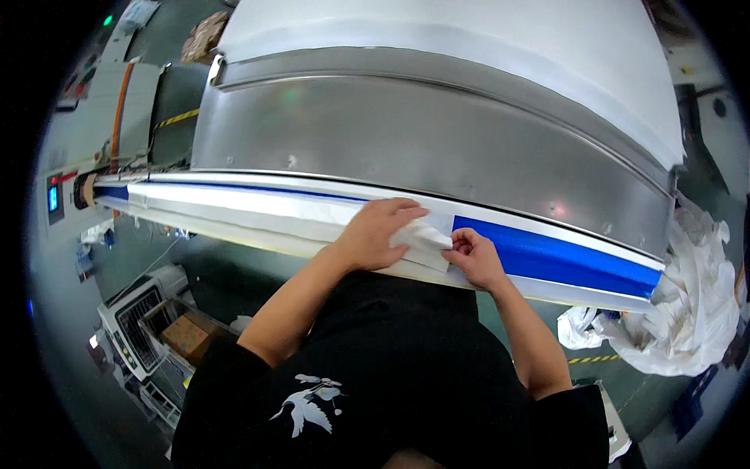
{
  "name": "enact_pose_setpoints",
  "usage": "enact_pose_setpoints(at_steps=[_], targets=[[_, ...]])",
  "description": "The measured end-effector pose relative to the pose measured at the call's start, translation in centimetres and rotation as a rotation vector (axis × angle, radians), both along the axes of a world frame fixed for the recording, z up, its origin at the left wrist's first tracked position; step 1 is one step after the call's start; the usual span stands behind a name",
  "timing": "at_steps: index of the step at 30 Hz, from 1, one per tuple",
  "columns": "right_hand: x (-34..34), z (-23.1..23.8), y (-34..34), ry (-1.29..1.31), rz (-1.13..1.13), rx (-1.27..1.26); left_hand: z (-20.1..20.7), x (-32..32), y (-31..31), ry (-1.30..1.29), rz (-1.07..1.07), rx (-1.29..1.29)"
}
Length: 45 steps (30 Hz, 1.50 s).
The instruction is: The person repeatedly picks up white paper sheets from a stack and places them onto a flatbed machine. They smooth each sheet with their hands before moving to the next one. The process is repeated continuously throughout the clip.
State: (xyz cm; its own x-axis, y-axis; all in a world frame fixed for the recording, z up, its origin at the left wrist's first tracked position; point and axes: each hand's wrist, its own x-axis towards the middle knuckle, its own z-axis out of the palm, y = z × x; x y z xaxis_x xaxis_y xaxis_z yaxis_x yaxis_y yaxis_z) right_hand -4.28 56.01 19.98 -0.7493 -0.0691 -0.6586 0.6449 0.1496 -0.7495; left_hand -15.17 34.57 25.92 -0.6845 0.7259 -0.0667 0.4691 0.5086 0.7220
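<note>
A long strip of thin white sheet (pixel 258 209) runs along a narrow machine bed in front of me; I cannot tell if it is cloth or paper. Near its right end, my left hand (pixel 381 233) holds a raised fold, thumb toward me and fingers on the far side. My right hand (pixel 475 258) pinches the sheet's right end between thumb and fingertips, its other fingers curled. Right of that end, a bright blue band (pixel 555 254) shows on the bed. The left palm hides part of the sheet.
Beyond the bed slopes a wide grey metal panel (pixel 391 117) with white material (pixel 453 27) above it. Crumpled white sheeting (pixel 676 305) hangs at the right end. A control box with a lit screen (pixel 54 198) stands far left. A cardboard box (pixel 187 332) sits lower left.
</note>
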Motion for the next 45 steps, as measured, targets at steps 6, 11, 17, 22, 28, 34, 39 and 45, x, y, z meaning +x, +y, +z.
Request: enact_pose_setpoints(at_steps=[6,11,17,22,28,34,39,45], targets=[[-3.1,1.6,-7.3,0.414,0.359,0.225,-1.4,-1.8,-4.2,-0.099,-0.374,-0.441],[-8.6,1.8,-10.5,0.351,0.413,0.034,-0.4,-2.7,-10.7,-0.04,-0.242,-0.505],[-15.5,-1.0,-17.6,-0.333,0.074,-0.99,3.0,-3.2,-11.3,0.001,-0.229,-0.419],[-14.0,-0.7,-19.8,-0.479,0.176,-0.871,2.3,-1.3,-11.3,-0.078,-0.124,-0.295],[-11.8,0.7,-18.7,-0.645,0.014,-0.831,1.5,-1.5,-11.3,-0.11,-0.149,-0.137],[-9.3,-0.3,-14.7,-0.519,0.032,-0.698,3.4,-0.5,-10.0,-0.083,-0.113,0.021],[-5.7,-1.2,-9.3,-0.429,-0.001,-0.395,2.2,0.7,-10.1,-0.22,-0.151,-0.089],[-4.0,0.5,-7.3,-0.252,-0.171,-0.233,1.2,0.9,-10.0,-0.243,-0.101,-0.088]])
